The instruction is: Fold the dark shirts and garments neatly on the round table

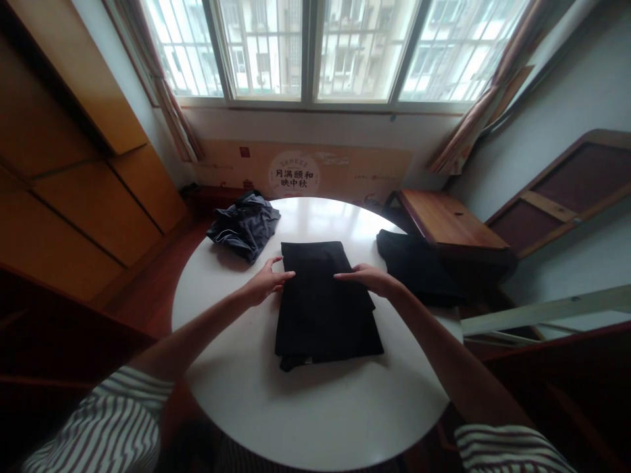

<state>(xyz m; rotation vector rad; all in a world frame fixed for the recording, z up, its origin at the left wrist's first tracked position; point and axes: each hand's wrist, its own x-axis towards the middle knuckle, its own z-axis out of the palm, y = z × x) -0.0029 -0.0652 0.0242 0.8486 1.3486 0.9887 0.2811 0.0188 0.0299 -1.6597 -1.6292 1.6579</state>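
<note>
A folded black garment [325, 309] lies flat in the middle of the round white table [236, 368]; its exact kind does not show. My left hand [266, 282] grips its left edge, thumb on top and the other fingers at the side. On the opposite edge, my right hand [372, 279] has its thumb laid over the cloth, while its fingers are mostly hidden beneath. Layers stick out slightly along the near edge and at the right side. A small pale patch, perhaps a label, shows at the near edge.
A crumpled dark grey garment [246, 226] sits at the table's far left. Another folded black cloth [414, 266] lies at the right edge, beyond my right forearm. Past the table stand a wooden desk [448, 217] and, on the left, wooden cabinets [98, 217]. Windows [266, 49] line the far wall.
</note>
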